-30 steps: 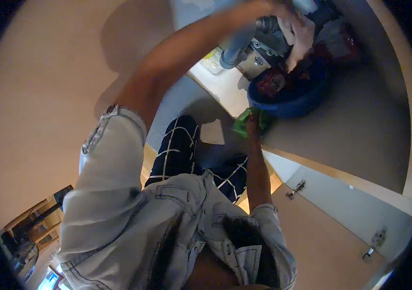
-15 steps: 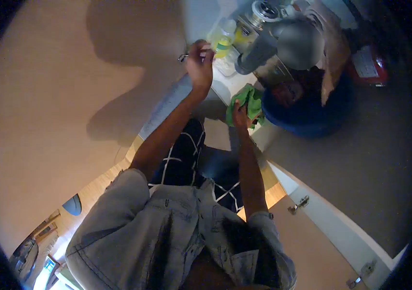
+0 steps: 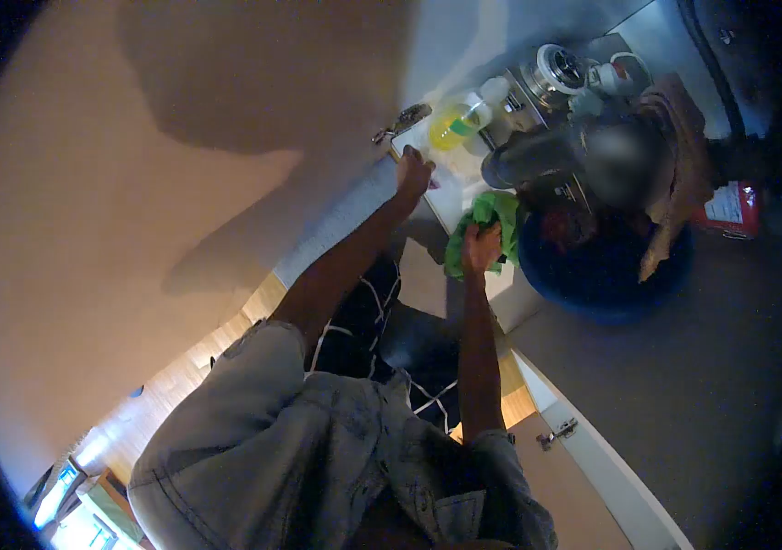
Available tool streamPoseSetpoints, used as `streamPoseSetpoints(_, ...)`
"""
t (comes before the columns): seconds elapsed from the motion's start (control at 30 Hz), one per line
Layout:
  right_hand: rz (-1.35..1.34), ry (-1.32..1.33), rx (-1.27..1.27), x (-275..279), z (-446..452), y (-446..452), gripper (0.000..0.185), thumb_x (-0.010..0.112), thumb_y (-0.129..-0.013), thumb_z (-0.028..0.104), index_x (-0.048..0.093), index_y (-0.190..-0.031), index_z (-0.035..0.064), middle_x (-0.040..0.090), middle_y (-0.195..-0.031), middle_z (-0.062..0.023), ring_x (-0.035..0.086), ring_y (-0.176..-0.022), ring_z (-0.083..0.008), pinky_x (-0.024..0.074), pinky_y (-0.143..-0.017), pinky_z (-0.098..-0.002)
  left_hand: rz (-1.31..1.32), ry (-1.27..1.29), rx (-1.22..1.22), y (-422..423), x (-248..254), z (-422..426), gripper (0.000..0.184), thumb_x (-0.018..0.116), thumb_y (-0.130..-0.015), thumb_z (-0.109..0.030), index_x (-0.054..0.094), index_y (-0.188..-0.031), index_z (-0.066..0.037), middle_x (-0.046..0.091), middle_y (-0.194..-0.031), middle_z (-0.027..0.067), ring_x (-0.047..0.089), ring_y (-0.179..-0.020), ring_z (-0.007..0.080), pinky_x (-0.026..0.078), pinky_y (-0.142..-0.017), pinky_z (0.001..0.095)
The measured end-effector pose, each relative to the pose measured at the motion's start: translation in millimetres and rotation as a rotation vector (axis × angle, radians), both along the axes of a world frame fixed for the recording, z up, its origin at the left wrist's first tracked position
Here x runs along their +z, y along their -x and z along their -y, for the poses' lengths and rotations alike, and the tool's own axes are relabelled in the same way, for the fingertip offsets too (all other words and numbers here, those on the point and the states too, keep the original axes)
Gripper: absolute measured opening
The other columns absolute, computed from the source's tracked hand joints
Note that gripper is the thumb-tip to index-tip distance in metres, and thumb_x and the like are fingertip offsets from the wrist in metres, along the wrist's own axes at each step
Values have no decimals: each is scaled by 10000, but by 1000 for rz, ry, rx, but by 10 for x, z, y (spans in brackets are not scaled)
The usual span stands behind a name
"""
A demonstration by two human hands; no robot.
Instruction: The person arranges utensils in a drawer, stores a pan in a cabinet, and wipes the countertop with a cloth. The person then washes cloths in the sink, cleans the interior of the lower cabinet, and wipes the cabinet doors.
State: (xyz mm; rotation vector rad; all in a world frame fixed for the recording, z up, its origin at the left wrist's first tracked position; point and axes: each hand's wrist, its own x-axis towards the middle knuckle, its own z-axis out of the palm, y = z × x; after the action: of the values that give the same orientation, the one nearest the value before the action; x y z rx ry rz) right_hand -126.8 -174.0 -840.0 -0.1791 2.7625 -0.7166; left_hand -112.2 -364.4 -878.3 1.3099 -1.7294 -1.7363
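My left hand [image 3: 415,172] is at the left edge of the white cabinet floor [image 3: 447,194], fingers curled; whatever it holds is too small to make out. Just beyond it a clear bottle with yellow liquid [image 3: 449,128] lies tilted. My right hand [image 3: 483,247] is closed on a crumpled green cloth [image 3: 498,207] at the front edge. Beside the cloth, on the right, sits a dark blue basin [image 3: 597,298] with dark reddish items inside, hard to make out. A brownish cloth [image 3: 680,183] hangs over the basin's far side.
A thick grey drain pipe [image 3: 538,156] juts out above the cabinet floor. Behind it are a metal strainer with a white rim [image 3: 560,70] and a black hose [image 3: 714,69]. A red package [image 3: 732,209] lies right of the basin. An open cabinet door [image 3: 593,458] is at lower right.
My left hand has come away from the pipe and basin area to the cabinet's left edge. The green cloth in my right hand is bunched higher. The view has shifted, showing more of the cabinet's back.
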Motion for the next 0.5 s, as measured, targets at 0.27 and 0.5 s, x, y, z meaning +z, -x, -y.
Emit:
streamPoseSetpoints(0.27,-384,-186,190,-168,95,16,571,374,-859,420,341,-1274,28,427,-1235,-237,366,-1156,-392,274,-957,-489,-42,143,-382,-729,-92,-167,717,542,-723,30,229,-1348,-130,581,-824,123,590,-573,192,551,-547,312)
streamPoseSetpoints(0.5,-360,55,433,-104,328,225,600,368,-863,472,366,-1255,18,434,-1214,-249,414,-1114,-392,326,-929,-460,-231,-345,-59,-1364,596,-160,712,462,-737,68,210,-1369,-143,597,-928,169,607,-606,203,544,-565,289)
